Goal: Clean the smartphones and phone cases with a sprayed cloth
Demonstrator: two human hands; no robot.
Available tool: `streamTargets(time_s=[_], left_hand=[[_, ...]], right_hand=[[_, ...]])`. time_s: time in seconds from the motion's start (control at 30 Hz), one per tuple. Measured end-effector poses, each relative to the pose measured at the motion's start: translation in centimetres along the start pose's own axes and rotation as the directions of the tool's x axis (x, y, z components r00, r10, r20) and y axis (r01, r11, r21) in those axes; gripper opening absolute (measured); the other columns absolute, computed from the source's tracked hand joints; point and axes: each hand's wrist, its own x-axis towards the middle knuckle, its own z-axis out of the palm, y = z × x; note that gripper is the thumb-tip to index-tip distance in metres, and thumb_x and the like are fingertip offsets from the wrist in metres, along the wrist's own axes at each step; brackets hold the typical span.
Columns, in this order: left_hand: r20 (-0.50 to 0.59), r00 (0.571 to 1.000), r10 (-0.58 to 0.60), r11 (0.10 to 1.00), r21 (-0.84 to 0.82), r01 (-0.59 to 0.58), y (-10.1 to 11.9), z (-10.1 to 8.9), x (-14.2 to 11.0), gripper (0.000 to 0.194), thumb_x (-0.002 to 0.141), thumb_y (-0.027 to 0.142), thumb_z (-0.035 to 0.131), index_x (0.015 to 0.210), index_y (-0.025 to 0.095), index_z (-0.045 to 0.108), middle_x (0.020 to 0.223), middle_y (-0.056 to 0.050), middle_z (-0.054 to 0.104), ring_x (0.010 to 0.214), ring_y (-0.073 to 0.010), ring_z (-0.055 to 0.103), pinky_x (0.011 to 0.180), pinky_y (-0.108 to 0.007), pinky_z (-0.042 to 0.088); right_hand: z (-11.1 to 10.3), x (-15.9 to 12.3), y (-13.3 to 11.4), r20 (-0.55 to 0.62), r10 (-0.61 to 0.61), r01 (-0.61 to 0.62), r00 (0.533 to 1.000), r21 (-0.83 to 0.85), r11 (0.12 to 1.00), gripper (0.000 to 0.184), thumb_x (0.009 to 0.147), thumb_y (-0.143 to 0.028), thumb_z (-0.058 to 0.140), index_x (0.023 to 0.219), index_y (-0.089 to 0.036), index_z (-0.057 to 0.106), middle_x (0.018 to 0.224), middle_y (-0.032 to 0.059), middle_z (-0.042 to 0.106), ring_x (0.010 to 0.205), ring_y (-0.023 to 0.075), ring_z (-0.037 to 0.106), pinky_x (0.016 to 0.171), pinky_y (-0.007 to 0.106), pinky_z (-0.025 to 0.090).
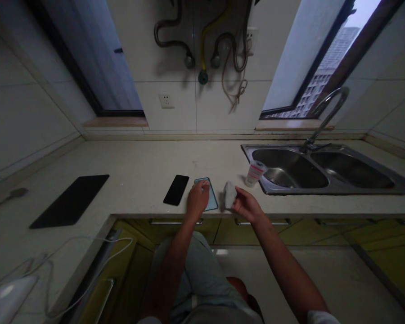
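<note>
Light-blue phone (211,201) under the left hand (198,197)

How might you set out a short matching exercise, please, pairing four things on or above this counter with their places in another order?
Things:
1. Cloth
2. Cup
3. Black phone
4. Tap

Places:
A. Flat on the counter, to the left of the left hand
B. Rising at the back of the sink
C. Held by the fingers of the right hand
D. Near the front left corner of the sink

Right pairs: 1-C, 2-D, 3-A, 4-B.
</note>
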Motion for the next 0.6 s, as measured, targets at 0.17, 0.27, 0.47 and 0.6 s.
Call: streamTargets(time_s=[0.17,0.27,0.47,0.6], left_hand=[[-0.128,0.991,0.037,0.918,0.396,0.017,-0.4,-1.0,2.0,0.021,0.068,0.016,0.079,0.073,0.02,0.059,0.107,-0.017,0.066,0.13,-0.0385,0.05,0.111,-0.042,0.034],[-0.113,0.994,-0.011,0.88,0.471,0.063,-0.8,-1.3,3.4,0.027,0.066,0.011,0.075,0.059,0.021,0.052,0.098,-0.017,0.069,0.127,-0.0386,0.053,0.109,-0.042,0.036],[-0.016,0.999,0.038,0.873,0.487,-0.026,-1.4,-1.8,5.4,0.03,0.06,0.007,0.072,0.044,0.021,0.051,0.055,-0.007,0.057,0.087,-0.0279,0.067,0.074,-0.026,0.046],[0.054,0.995,-0.084,0.981,0.18,0.073,-2.2,-1.1,5.1,0.012,0.061,0.013,0.071,0.057,0.017,0.061,0.053,0.0,0.056,0.052,-0.0139,0.055,0.053,-0.021,0.038]], right_hand=[[-1.6,0.2,-0.1,-0.009,0.062,-0.061,0.998,0.094,0.994,0.007,0.089,-0.023,0.064,0.09,-0.016,0.067,0.079,0.0055,0.078,0.072,0.0202,0.076,0.075,0.038,0.063],[-1.4,0.1,-0.1,-0.043,0.072,-0.066,0.996,0.13,0.989,0.011,0.09,-0.023,0.06,0.095,-0.016,0.067,0.084,0.0071,0.079,0.076,0.0205,0.076,0.077,0.04,0.063],[-1.5,0.1,0.1,-0.017,0.067,-0.064,0.998,0.137,0.989,0.013,0.089,-0.022,0.059,0.097,-0.016,0.067,0.087,0.007,0.079,0.081,0.0193,0.077,0.08,0.035,0.062],[-1.8,0.2,0.5,-0.001,0.056,-0.055,0.998,0.142,0.988,0.013,0.09,-0.024,0.059,0.098,-0.017,0.067,0.089,0.0062,0.079,0.081,0.0201,0.077,0.08,0.038,0.062]])
